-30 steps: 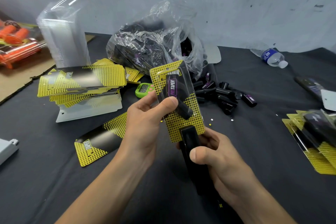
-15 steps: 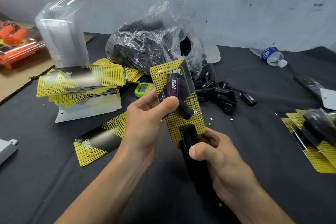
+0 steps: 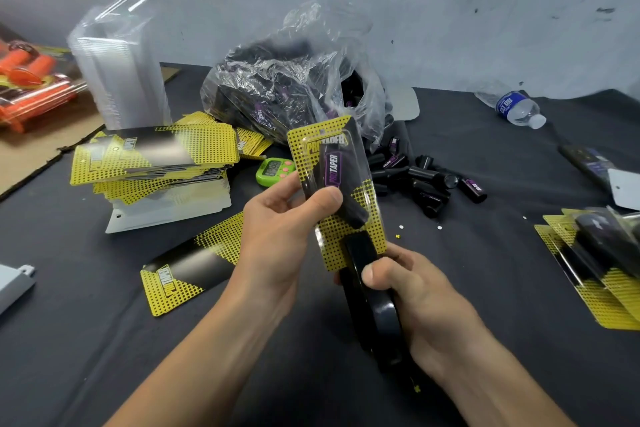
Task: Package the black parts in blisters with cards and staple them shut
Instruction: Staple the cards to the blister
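Note:
My left hand (image 3: 284, 222) grips a filled blister pack (image 3: 332, 184): a clear shell over a yellow-and-black card with a black part labelled in purple inside. It stands upright above the table. My right hand (image 3: 415, 298) grips a black stapler (image 3: 367, 288) whose nose sits over the pack's bottom edge. Loose black parts (image 3: 422, 180) lie behind the pack. A stack of cards (image 3: 152, 156) lies at the left, with one single card (image 3: 190, 270) nearer me.
A plastic bag of black parts (image 3: 284, 94) sits at the back centre. A stack of clear blisters (image 3: 117, 73) stands at the back left. Finished packs (image 3: 595, 253) lie at the right edge. A green timer (image 3: 273, 170), a water bottle (image 3: 512, 107) and orange packaged items (image 3: 31, 83) are around.
The pack and stapler stay together. My right thumb has slid slightly along the stapler's top; the pack's position is nearly the same.

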### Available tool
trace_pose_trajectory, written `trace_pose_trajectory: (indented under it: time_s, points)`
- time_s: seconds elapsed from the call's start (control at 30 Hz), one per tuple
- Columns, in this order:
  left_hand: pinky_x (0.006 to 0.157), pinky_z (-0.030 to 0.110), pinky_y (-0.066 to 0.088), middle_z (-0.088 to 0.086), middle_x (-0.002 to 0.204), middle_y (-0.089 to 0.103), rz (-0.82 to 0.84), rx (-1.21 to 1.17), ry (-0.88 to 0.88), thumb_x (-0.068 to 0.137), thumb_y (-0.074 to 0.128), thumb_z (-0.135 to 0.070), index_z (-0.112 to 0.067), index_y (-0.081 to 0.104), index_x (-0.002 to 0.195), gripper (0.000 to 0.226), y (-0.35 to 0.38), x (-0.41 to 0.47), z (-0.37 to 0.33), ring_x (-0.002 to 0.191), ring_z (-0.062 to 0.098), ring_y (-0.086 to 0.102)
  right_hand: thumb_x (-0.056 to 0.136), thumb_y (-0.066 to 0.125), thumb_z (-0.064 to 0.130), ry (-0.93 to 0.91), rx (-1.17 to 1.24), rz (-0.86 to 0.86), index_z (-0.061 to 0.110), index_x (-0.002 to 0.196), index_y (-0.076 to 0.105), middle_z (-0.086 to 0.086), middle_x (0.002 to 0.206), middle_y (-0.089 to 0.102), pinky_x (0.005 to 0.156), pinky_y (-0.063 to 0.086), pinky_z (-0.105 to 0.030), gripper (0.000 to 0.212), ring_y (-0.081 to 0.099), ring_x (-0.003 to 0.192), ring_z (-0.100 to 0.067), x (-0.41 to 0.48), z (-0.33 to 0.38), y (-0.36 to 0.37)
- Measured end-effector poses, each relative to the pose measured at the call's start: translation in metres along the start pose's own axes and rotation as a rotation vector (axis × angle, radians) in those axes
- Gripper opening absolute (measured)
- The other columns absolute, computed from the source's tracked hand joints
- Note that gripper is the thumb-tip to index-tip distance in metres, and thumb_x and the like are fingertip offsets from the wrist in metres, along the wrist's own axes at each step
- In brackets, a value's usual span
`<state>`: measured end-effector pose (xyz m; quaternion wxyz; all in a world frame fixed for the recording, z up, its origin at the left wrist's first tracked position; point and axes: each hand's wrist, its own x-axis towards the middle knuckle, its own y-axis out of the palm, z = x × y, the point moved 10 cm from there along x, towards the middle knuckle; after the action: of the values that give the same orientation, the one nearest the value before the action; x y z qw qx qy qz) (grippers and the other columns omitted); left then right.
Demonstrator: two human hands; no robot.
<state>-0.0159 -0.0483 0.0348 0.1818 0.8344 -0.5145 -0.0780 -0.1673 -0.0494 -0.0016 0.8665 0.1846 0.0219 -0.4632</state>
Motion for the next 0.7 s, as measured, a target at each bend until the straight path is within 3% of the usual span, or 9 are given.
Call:
trace_pose_trajectory:
  time_s: [0.07, 0.1, 0.23, 0.3, 0.4, 0.5, 0.57, 0.63, 0.7]
  points:
    - [0.110, 0.044, 0.049, 0.014, 0.119, 0.075, -0.073, -0.019, -0.043, 0.069, 0.089, -0.006, 0.001, 0.066, 0.129, 0.065, -0.008, 0.003, 0.008, 0.118, 0.031, 0.069, 0.050, 0.075, 0.028, 0.088, 0.017, 0.068, 0.004, 0.107, 0.071, -0.016, 0.093, 0.067, 0.065, 0.054, -0.027, 0.062, 0.065, 0.081, -0.022, 0.000, -0.009, 0.003]
    - [0.107, 0.041, 0.051, 0.013, 0.119, 0.075, -0.109, -0.034, -0.063, 0.073, 0.086, -0.006, 0.001, 0.066, 0.130, 0.061, -0.012, 0.005, 0.011, 0.115, 0.029, 0.070, 0.052, 0.076, 0.031, 0.116, 0.016, 0.091, 0.003, 0.113, 0.068, -0.016, 0.095, 0.065, 0.067, 0.054, -0.027, 0.067, 0.063, 0.083, -0.022, 0.000, -0.012, 0.004]
    - [0.072, 0.030, 0.058, 0.008, 0.096, 0.078, -0.182, -0.053, -0.121, 0.087, 0.077, -0.008, -0.012, 0.076, 0.103, 0.017, -0.027, 0.013, 0.014, 0.083, 0.020, 0.074, 0.068, 0.074, 0.025, 0.140, -0.062, 0.076, 0.010, 0.124, 0.070, -0.012, 0.101, 0.073, 0.067, 0.055, -0.030, 0.059, 0.069, 0.086, -0.024, -0.002, -0.009, -0.007]
    - [0.057, 0.026, 0.058, 0.005, 0.090, 0.079, -0.208, -0.088, -0.133, 0.088, 0.076, -0.009, -0.016, 0.074, 0.094, 0.010, -0.035, 0.015, 0.010, 0.075, 0.015, 0.074, 0.073, 0.073, 0.028, 0.124, -0.174, 0.004, 0.019, 0.123, 0.073, -0.012, 0.108, 0.077, 0.072, 0.060, -0.030, 0.051, 0.075, 0.091, -0.023, -0.001, -0.004, -0.021]
    - [0.061, 0.028, 0.059, 0.009, 0.101, 0.078, -0.198, -0.095, -0.149, 0.091, 0.073, -0.014, -0.009, 0.071, 0.112, 0.022, -0.038, 0.015, 0.006, 0.081, 0.016, 0.073, 0.071, 0.086, 0.041, 0.077, -0.433, -0.258, 0.029, 0.137, 0.064, -0.003, 0.101, 0.078, 0.097, 0.057, -0.042, 0.070, 0.074, 0.102, -0.018, 0.001, 0.005, -0.052]
    - [0.058, 0.026, 0.056, 0.017, 0.110, 0.076, -0.151, -0.097, -0.165, 0.089, 0.074, -0.017, -0.004, 0.066, 0.128, 0.041, -0.032, 0.013, 0.004, 0.084, 0.020, 0.071, 0.076, 0.079, 0.056, -0.020, -0.754, -0.425, 0.039, 0.132, 0.063, 0.025, 0.086, 0.076, 0.084, 0.047, -0.020, 0.060, 0.065, 0.097, 0.007, -0.003, 0.022, -0.059]
    - [0.062, 0.030, 0.057, 0.022, 0.115, 0.074, -0.124, -0.087, -0.186, 0.087, 0.076, -0.018, -0.004, 0.064, 0.131, 0.048, -0.028, 0.010, 0.006, 0.092, 0.026, 0.070, 0.077, 0.074, 0.061, -0.062, -0.818, -0.447, 0.042, 0.127, 0.065, 0.033, 0.085, 0.073, 0.076, 0.041, -0.010, 0.054, 0.061, 0.094, 0.015, -0.005, 0.025, -0.057]
    - [0.067, 0.035, 0.060, 0.021, 0.110, 0.076, -0.094, -0.069, -0.184, 0.088, 0.076, -0.016, -0.007, 0.071, 0.120, 0.033, -0.023, 0.009, 0.008, 0.088, 0.027, 0.071, 0.078, 0.070, 0.061, -0.124, -0.824, -0.483, 0.042, 0.124, 0.069, 0.033, 0.092, 0.073, 0.071, 0.041, -0.003, 0.050, 0.061, 0.094, 0.020, -0.008, 0.027, -0.059]
    - [0.083, 0.048, 0.061, 0.023, 0.110, 0.075, -0.078, -0.061, -0.185, 0.088, 0.076, -0.014, -0.010, 0.073, 0.109, 0.022, -0.019, 0.008, 0.010, 0.092, 0.033, 0.073, 0.080, 0.063, 0.059, -0.258, -0.836, -0.533, 0.041, 0.125, 0.070, 0.030, 0.106, 0.072, 0.076, 0.042, -0.001, 0.049, 0.062, 0.105, 0.014, -0.014, 0.036, -0.055]
